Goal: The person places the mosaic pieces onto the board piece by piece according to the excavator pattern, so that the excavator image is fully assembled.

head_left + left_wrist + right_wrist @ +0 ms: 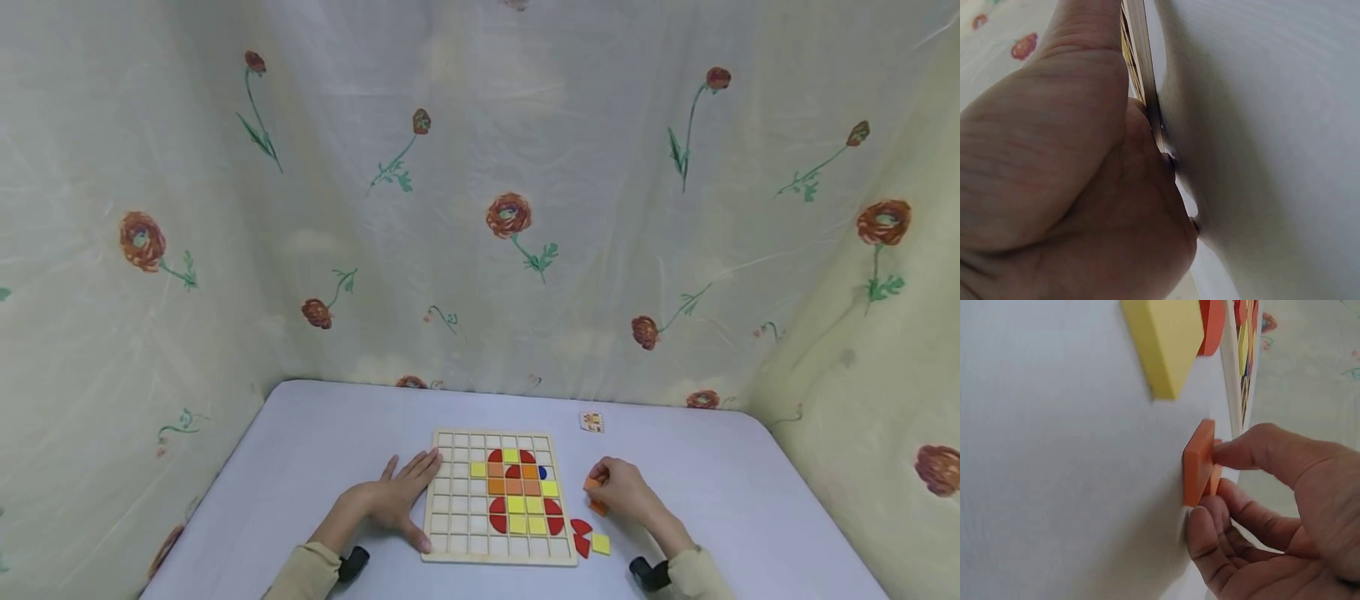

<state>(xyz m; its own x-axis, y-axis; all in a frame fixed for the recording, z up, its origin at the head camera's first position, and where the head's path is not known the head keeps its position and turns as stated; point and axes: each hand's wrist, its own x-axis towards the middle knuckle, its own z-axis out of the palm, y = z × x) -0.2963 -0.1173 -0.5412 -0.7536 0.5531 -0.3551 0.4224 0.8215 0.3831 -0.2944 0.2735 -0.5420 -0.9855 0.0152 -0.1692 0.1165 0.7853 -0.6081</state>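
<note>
My left hand (397, 496) lies with its fingers spread along the left edge of a wooden grid board (453, 546). Fingertips touch the upper left edge and the thumb the lower left corner; the left wrist view shows the palm (1035, 150) close by. Right of the board, my right hand (622, 487) pinches an orange square tile (592, 483) between thumb and fingers. A second orange square (1196, 465) is just in front of it, near the thumb, partly covering the held tile. On the board sit red quarter-circles (498, 515), yellow squares (516, 505) and orange squares (497, 486).
Beside the board's lower right corner lie loose red quarter-circles (581, 527) and a yellow square (601, 544). A small patterned card (592, 422) is at the back right. A blue piece (542, 472) is on the board. Floral curtains (585, 317) enclose the white table (337, 425).
</note>
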